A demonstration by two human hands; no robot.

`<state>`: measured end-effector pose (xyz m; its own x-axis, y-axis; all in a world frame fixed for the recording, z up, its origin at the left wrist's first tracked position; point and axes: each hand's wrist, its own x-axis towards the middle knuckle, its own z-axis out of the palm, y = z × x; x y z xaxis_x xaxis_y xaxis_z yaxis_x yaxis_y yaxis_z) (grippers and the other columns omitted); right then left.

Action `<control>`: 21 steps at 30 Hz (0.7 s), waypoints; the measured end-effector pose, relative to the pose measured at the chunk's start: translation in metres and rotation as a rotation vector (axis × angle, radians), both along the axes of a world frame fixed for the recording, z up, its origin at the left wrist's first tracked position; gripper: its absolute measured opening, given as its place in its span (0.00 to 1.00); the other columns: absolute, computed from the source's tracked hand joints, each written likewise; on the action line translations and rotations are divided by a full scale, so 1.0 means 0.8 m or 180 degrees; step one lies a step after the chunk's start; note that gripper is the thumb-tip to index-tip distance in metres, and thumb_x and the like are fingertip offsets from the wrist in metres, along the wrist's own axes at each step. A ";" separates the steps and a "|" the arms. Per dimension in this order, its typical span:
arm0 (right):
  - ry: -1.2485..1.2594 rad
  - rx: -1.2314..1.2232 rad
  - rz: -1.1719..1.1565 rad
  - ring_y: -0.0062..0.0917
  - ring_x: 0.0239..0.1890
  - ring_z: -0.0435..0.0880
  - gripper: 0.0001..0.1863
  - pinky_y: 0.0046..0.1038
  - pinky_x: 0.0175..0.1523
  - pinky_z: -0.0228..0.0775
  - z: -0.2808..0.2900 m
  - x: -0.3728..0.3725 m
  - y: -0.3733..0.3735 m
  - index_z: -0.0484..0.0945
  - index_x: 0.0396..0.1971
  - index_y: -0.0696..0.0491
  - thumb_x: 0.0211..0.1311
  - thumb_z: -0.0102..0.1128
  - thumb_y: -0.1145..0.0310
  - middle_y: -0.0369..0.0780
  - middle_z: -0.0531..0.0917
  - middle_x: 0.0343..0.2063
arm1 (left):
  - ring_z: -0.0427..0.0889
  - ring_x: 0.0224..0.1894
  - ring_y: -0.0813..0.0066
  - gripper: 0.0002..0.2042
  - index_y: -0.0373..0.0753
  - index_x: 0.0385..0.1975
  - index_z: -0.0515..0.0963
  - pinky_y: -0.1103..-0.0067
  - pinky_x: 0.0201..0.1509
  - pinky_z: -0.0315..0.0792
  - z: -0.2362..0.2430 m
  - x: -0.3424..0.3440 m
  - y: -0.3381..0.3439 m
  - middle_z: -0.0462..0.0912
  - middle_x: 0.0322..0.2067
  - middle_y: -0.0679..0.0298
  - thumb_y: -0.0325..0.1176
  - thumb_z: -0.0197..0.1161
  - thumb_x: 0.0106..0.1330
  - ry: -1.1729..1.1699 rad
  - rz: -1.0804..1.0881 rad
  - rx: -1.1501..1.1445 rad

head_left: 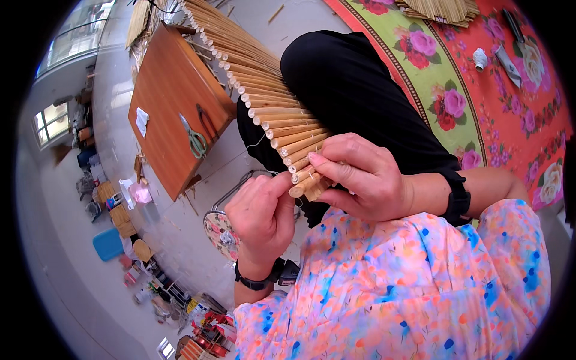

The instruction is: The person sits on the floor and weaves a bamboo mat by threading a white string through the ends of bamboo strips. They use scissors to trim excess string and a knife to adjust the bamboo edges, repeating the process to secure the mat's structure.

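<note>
A long row of straw-coloured reed stalks (273, 111), bound side by side with thread, runs from the top of the view down across my lap. My right hand (366, 177) is closed on the near end of this mat, thumb and fingers pressed on the last stalks. Beside their cut ends, my left hand (261, 207) is closed in a pinch. A thin pale thread (259, 143) curves near its fingertips, and a bit of it shows below the stalks. The exact grip of the left fingertips is partly hidden.
To the left is a brown wooden table (171, 99) with green-handled scissors (195, 138), pliers (206, 122) and a white scrap (141, 121). A floral stool (221, 233) stands below. On the right, a floral cloth (474, 108) bears a thread spool (480, 59) and a blade-like tool (508, 66).
</note>
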<state>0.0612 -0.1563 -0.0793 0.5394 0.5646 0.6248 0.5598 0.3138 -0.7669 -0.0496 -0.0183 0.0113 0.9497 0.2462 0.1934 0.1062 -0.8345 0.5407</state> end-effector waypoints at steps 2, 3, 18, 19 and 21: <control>0.0035 -0.0076 0.0004 0.36 0.35 0.80 0.29 0.29 0.35 0.77 0.002 0.001 -0.001 0.77 0.45 0.62 0.38 0.74 0.72 0.44 0.78 0.35 | 0.69 0.18 0.62 0.11 0.34 0.33 0.77 0.74 0.22 0.63 0.002 0.000 0.001 0.70 0.18 0.59 0.15 0.62 0.49 0.0047 -0.0006 -0.0011; 0.0038 -0.0079 0.0044 0.36 0.35 0.80 0.29 0.29 0.34 0.77 0.001 0.002 -0.002 0.77 0.46 0.62 0.38 0.74 0.71 0.44 0.78 0.35 | 0.70 0.18 0.62 0.11 0.34 0.33 0.76 0.74 0.22 0.64 0.001 -0.001 0.003 0.71 0.19 0.59 0.15 0.62 0.49 0.0082 -0.0024 -0.0037; -0.0144 -0.0091 0.0013 0.36 0.35 0.80 0.30 0.30 0.36 0.76 0.005 0.003 -0.003 0.77 0.47 0.64 0.39 0.73 0.73 0.44 0.77 0.35 | 0.78 0.21 0.68 0.08 0.34 0.33 0.76 0.79 0.25 0.69 0.004 -0.003 -0.006 0.78 0.23 0.59 0.15 0.61 0.56 0.0217 0.0360 -0.0555; -0.0158 -0.0075 0.0026 0.37 0.36 0.80 0.30 0.31 0.38 0.76 0.004 0.003 -0.002 0.76 0.48 0.64 0.41 0.73 0.73 0.44 0.77 0.36 | 0.78 0.21 0.68 0.08 0.35 0.32 0.76 0.79 0.25 0.69 0.004 -0.002 -0.006 0.78 0.22 0.59 0.15 0.61 0.55 0.0200 0.0355 -0.0548; -0.0178 -0.0068 0.0067 0.37 0.37 0.80 0.29 0.32 0.40 0.75 0.004 0.004 -0.002 0.76 0.49 0.65 0.43 0.73 0.72 0.44 0.77 0.37 | 0.78 0.21 0.67 0.08 0.35 0.32 0.76 0.78 0.25 0.69 0.004 -0.001 -0.008 0.78 0.22 0.59 0.15 0.62 0.55 0.0210 0.0362 -0.0482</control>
<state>0.0644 -0.1578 -0.0761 0.4918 0.5889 0.6413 0.5955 0.3098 -0.7412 -0.0508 -0.0243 0.0146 0.9236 0.3741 0.0842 0.2345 -0.7247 0.6480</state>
